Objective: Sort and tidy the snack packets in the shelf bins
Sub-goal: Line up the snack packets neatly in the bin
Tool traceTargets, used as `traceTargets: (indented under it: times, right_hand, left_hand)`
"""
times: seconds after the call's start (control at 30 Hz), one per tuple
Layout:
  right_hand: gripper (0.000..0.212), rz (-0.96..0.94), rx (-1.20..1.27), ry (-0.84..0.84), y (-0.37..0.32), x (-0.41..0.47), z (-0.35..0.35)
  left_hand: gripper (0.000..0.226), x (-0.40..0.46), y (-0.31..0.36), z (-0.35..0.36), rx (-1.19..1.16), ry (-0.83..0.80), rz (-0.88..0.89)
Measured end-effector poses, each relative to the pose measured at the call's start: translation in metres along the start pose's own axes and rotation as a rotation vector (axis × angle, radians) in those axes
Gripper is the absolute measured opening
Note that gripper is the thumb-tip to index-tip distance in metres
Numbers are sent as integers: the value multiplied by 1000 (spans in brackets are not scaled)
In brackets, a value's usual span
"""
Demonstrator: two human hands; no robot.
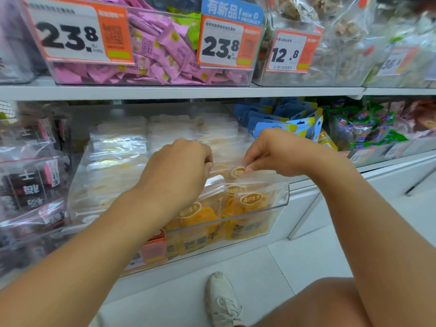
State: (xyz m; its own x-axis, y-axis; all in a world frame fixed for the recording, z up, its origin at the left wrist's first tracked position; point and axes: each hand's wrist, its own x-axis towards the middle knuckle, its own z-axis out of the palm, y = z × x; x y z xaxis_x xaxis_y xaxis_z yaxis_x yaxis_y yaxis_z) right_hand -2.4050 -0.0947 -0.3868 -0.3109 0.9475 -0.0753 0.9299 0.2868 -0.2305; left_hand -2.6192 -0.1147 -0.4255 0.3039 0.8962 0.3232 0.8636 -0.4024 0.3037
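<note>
Both hands reach into a clear plastic bin [280,199] on the lower shelf, where orange snack packets [250,204] with oval labels stand in a row at the front right. The left hand [179,166] has its fingers [207,161] curled down over the tops of the packets; the back of the hand hides the tips, so I cannot tell whether they grip a packet or only press on one. The right hand [278,152] pinches the clear top edge of one orange packet [238,172] between thumb and fingertips, just behind the front row. The two hands are near each other but not touching. Behind and to the left in the same bin lie stacks of pale, whitish packets [118,147]. Left of this bin sit dark packets [30,185] with pink tags. To the right are blue and yellow hanging packets [290,119], then green and purple ones [368,128]. On the upper shelf [165,92], a clear bin holds pink wrapped sweets [160,55], with price tags reading 23.8 [70,36] clipped to its front, and a 12.8 tag [290,53] on the neighbouring bin of clear bags. A white shoe [221,300] rests on the pale tiled floor [271,274] below, beside a bare knee [330,300].
</note>
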Motion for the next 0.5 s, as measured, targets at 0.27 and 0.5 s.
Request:
traceTargets:
  times: [0.27,0.5]
  right_hand:
    - [9,29,-325,82,-25,9,-10]
    - [25,91,-300,-50,-23,15,1]
  left_hand:
    - [14,19,-5,10,5,7,-3]
    - [11,19,-5,9,-90,20,-20]
